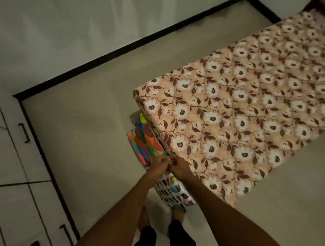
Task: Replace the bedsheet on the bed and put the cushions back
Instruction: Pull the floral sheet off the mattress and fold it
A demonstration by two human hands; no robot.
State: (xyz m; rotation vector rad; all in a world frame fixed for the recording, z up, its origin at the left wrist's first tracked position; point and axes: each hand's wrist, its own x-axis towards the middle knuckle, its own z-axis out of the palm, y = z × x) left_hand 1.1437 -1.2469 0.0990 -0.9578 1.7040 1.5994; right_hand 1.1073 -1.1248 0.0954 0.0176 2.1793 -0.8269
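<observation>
A peach mattress [241,111] with brown and white flowers lies bare on the floor, reaching to the upper right. At its near left end a multicoloured sheet [144,140] lies bunched against its side. Below it, a white cloth with small coloured shapes [172,193] lies by my feet. My left hand [159,167] and my right hand [180,167] meet at the mattress corner. Both pinch the edge of the multicoloured sheet with curled fingers.
White cupboard doors with black handles [25,132] stand along the left. A black skirting strip [123,48] runs along the white wall. Pale floor [84,120] spreads left of the mattress. My bare feet [177,213] stand just under the hands.
</observation>
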